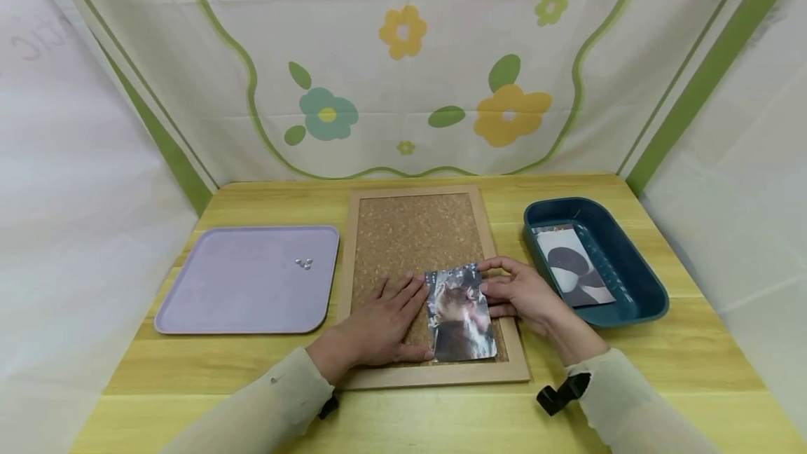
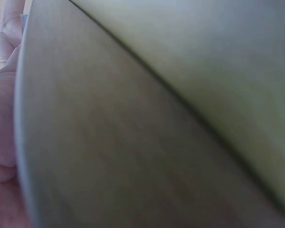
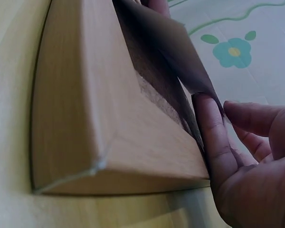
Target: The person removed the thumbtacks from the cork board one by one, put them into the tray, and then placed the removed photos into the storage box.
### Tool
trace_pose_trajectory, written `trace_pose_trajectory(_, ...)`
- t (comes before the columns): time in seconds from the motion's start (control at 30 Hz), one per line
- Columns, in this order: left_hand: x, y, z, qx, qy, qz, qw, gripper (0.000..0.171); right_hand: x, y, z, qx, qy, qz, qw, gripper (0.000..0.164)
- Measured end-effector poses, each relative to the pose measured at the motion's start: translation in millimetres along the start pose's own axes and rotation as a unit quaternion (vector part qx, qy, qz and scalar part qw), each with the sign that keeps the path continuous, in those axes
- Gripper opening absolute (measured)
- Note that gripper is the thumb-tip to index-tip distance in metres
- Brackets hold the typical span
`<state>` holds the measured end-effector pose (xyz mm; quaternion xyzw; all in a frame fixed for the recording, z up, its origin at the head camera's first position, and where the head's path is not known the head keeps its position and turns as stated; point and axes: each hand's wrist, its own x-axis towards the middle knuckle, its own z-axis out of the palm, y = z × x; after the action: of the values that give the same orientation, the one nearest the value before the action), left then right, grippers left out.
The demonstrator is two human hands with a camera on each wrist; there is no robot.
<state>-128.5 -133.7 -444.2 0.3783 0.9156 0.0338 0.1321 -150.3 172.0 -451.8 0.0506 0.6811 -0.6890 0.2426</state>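
A glossy photo print lies over the lower right part of a wood-framed cork board. My left hand rests on the board with fingers spread and nearly straight. Its fingertips and thumb tip meet the print's left edge. At the opposite edge, my right hand pinches the print between its fingers. From the right wrist, the print tilts up off the cork, with one finger beneath it. The left wrist view shows mostly the board's blurred wooden frame.
A lilac tray on the left bears several small shiny silvery pieces. To the right stands a dark teal bin with another print inside, showing dark and white shapes. White floral cloth walls the table's back and sides.
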Motion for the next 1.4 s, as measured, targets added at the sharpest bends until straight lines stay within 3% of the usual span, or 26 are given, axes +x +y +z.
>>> trace_pose_trajectory(0.3, -1.3, -1.3, 0.7, -0.002, 0.006, -0.001, 1.0000, 0.110, 3, -2, 2, -0.011, -0.020, -0.005, 1.000, 0.045)
trace_pose_trajectory(0.93, -2.9, -4.9, -0.9, -0.018, 0.015, 0.002, 0.9997, 0.113, 2, 0, 2, -0.035, 0.010, -0.003, 0.999, 0.048)
trace_pose_trajectory(1.4, -26.4, -28.1, -8.0, -0.061, -0.001, -0.057, 0.9965, 0.113, -6, -4, 9, -0.014, 0.026, -0.024, 0.999, 0.051)
